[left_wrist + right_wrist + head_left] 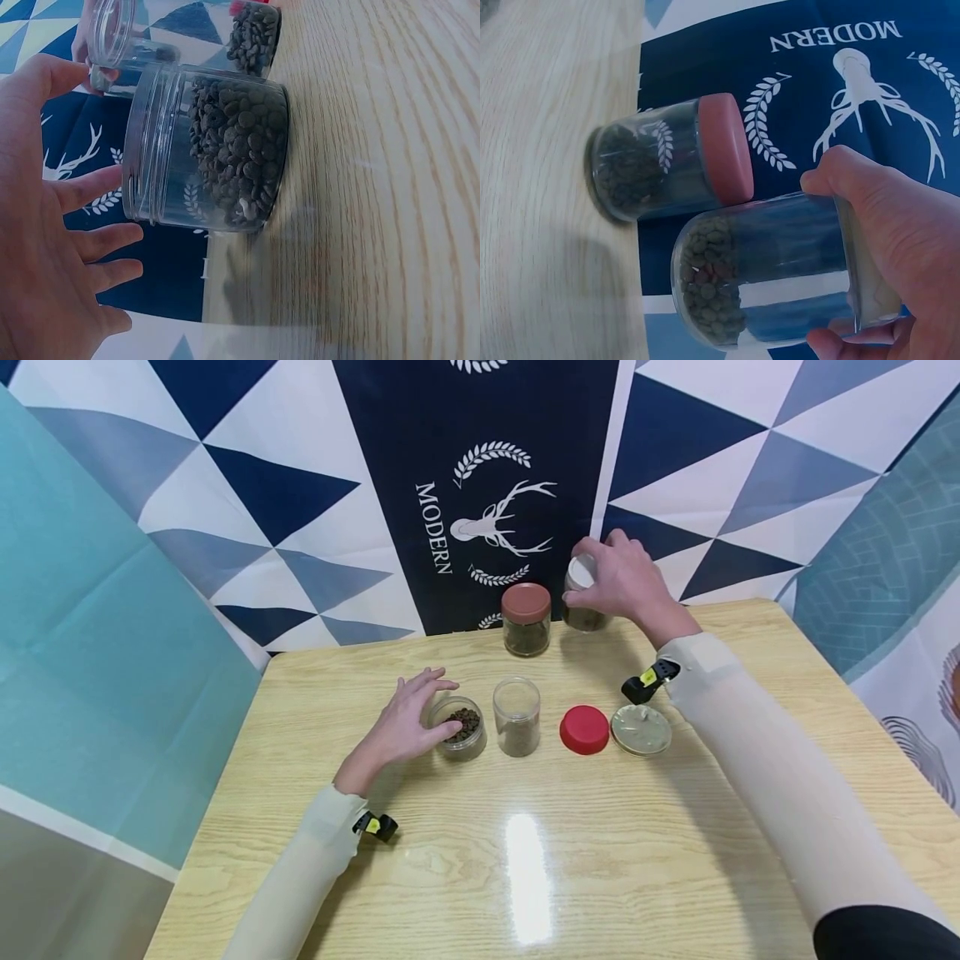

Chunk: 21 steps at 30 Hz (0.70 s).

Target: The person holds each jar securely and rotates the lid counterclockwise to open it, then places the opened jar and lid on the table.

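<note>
My right hand (622, 581) grips a tall clear jar (780, 262) by its white lid (581, 573) at the table's back. Small dark pellets cover that jar's bottom, and in the right wrist view its base appears apart from the tabletop. My left hand (408, 718) is spread beside a short lidless jar (225, 150) of brown pellets, fingers loosely bent near its rim. Whether a fingertip touches the rim is unclear. Just right of this jar stands a taller lidless clear jar (517, 718) with pellets at its bottom.
A jar with a reddish-brown lid (527, 602) stands at the back, close to the gripped jar. A red lid (585, 729) and a pale translucent lid (641, 729) lie side by side on the wooden table (420, 893). Patterned cloth (300, 485) hangs behind.
</note>
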{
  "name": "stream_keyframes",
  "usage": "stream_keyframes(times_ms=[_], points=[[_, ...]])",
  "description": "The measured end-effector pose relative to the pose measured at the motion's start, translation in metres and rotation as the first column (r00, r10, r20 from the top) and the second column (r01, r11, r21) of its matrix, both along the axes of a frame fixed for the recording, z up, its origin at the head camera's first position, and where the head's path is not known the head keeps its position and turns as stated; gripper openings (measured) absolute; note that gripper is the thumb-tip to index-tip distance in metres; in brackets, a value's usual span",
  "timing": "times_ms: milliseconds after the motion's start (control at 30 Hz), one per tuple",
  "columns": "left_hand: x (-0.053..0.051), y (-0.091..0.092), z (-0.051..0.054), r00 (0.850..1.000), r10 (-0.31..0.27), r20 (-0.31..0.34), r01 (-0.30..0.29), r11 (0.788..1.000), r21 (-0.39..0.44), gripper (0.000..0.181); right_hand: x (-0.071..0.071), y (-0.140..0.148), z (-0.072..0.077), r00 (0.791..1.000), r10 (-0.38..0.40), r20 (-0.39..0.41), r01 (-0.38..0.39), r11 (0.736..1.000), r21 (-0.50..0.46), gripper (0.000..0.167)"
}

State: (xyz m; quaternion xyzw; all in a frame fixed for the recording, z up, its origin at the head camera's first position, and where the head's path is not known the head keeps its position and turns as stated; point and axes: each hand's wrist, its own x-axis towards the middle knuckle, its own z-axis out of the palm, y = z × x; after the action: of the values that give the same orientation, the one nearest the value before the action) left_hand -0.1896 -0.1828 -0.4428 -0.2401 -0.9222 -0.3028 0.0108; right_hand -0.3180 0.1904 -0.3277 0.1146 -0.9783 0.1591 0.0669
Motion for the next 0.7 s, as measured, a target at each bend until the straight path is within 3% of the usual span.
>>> stream_keyframes(times_ms=[500,700], points=[[0.002,0.001,0.002,0.998,0.029,0.062,-0.03,1.0,0.008,0.069,0.013,0.002,0.003,0.999,-0.01,-0.04,0.005,0.994,-0.111,0.075],[0.002,0.002,0.002,0.997,0.031,0.066,-0.032,0.999,0.01,0.068,0.019,0.002,-0.003,0.997,-0.029,-0.065,0.014,0.973,-0.23,0.074]])
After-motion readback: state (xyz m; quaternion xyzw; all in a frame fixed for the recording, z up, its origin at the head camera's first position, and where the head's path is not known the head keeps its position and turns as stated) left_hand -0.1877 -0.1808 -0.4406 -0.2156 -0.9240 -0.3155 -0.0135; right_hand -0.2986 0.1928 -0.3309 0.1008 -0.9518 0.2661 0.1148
